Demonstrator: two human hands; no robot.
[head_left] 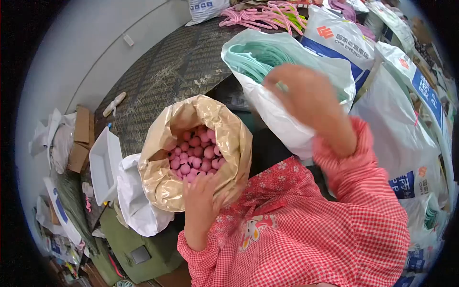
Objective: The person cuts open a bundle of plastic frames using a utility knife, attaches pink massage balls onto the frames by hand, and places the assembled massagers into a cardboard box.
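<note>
My left hand (202, 201) lies over the near rim of a shiny tan bag (160, 179), its fingers stretched toward the balls inside. Many small pink balls (195, 150), some showing dark spots, fill the bag. Above the near side of a white woven sack (272, 107) is my right hand (308, 93), smeared by motion, so its grip is unclear. Bundled mint-green cords (256, 55) show in that sack's mouth, partly behind the hand.
A dark, scuffed tabletop (162, 71) extends beyond the bags. Pink ropes (258, 16) lie at the back. On the left stand a white plastic tray (106, 165) and a cardboard piece (82, 138). White printed sacks (339, 40) crowd the right side. A dark phone-like rectangle (140, 255) rests on green fabric.
</note>
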